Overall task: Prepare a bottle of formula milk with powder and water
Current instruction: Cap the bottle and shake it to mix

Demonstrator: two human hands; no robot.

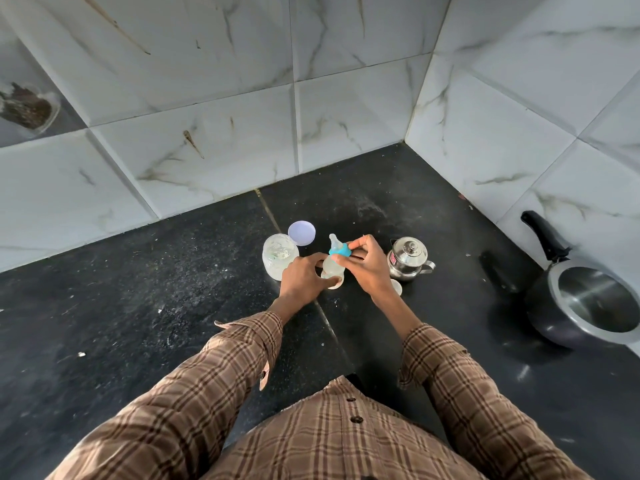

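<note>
A small clear baby bottle (333, 268) with a blue collar and a clear teat (337, 247) stands on the black counter. My left hand (304, 280) grips the bottle's lower body. The fingertips of my right hand (369, 265) pinch the blue collar at the top. Left of the bottle stands an open clear jar (278, 256) with white powder traces inside. Its pale lilac lid (302, 232) lies just behind it. A small steel kettle (408, 259) with a lid stands to the right of my right hand.
A dark pressure cooker (585, 306) with a black handle sits open at the far right by the tiled wall. A small white cap (397, 289) lies beside my right wrist. Tiled walls (242, 150) close the counter at the back and right.
</note>
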